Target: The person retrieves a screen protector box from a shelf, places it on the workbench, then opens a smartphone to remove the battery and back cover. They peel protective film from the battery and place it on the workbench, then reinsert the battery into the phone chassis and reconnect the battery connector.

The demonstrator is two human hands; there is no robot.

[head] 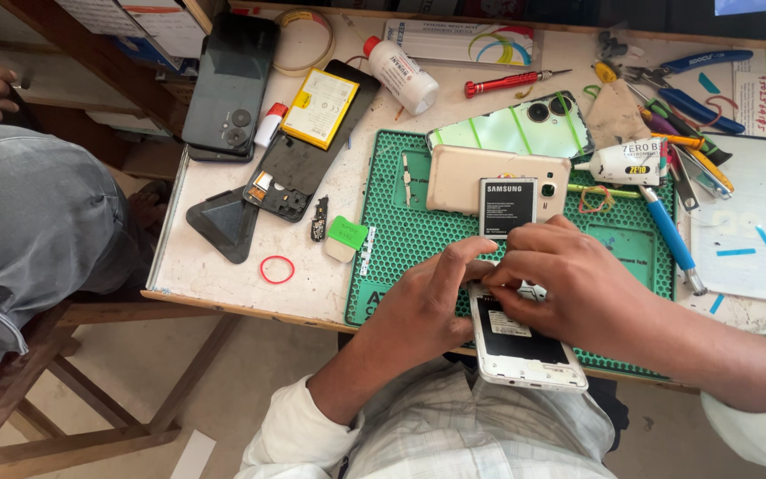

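Under your hands the open phone point(525, 341) has a white, smooth plastic frame with a matt black inside. The mat point(401, 235) beneath is green rubber, rough with small dimples. The back cover point(458, 173) looks like satin gold plastic, the battery point(506, 206) like matt black foil. The table point(223, 275) is worn, scuffed pale board with a bare wood edge. The screwdriver point(503, 84) has a red glossy handle and a metal tip. Your sleeves are soft checked cloth.

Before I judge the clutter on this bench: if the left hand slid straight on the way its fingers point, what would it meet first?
The left hand points up and right across the green mat. First in line looks to be the black battery leaning on the beige back cover, though depth is unclear.
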